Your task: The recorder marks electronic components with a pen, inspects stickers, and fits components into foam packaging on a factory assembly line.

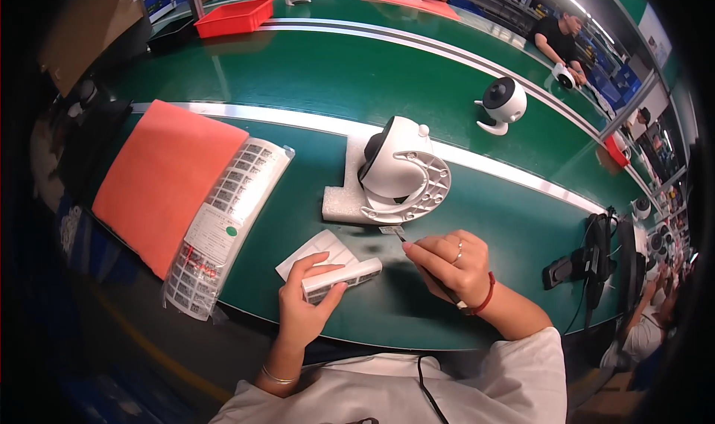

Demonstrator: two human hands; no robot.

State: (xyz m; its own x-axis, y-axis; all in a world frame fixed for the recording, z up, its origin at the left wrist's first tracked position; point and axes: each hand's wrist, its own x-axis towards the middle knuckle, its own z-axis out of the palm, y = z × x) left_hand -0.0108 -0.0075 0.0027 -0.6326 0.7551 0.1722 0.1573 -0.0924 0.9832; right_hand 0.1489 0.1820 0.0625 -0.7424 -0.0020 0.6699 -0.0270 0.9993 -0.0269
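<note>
My left hand point(307, 305) is closed on a partly rolled label sheet point(350, 276), its white backing bent over and dark printed stickers on the roll. In my right hand point(456, 264) is a pair of tweezers point(452, 296), held like a pen. At the tweezers' tip is a small printed label point(390, 230), just in front of a white camera point(406, 178). The camera lies tilted on a white foam block point(341, 205), the ribbed underside of its curved base facing me. Whether the label touches the base, I cannot tell.
An orange sheet point(167, 178) and a bagged stack of label sheets point(234, 193) lie at left. Another white camera point(504, 102) stands on the green line beyond a metal edge. Black cables and a device point(588, 260) are at right. A red tray point(234, 17) and co-workers are farther off.
</note>
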